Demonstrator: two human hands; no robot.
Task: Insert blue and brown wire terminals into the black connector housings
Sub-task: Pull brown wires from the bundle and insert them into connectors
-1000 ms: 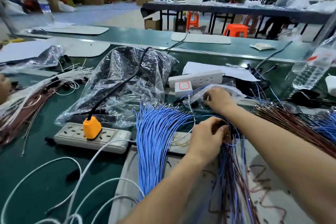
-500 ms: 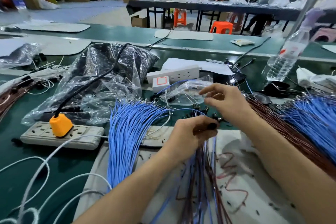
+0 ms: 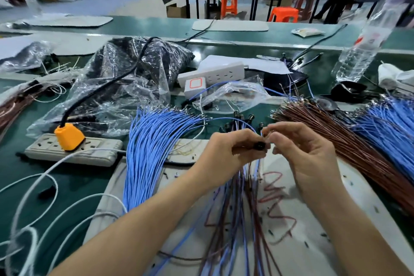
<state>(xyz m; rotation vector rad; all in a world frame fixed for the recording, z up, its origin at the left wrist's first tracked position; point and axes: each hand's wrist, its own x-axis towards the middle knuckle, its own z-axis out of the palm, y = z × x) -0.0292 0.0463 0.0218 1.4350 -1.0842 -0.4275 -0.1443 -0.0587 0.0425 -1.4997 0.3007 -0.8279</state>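
A small black housing (image 3: 259, 145) is pinched between the thumb and curled fingers of the left hand (image 3: 226, 154), above the pale mat (image 3: 313, 253). Its round end is turned rightward, toward the right hand (image 3: 307, 157); its length is hidden by the fingers. A thin blue wire (image 3: 261, 134) is nipped in the right fingertips (image 3: 270, 133), just above the housing. Mixed wires (image 3: 242, 208) are trailed from the left grip toward the viewer. A blue bundle (image 3: 152, 148) is laid lengthwise alongside, terminals pointed away.
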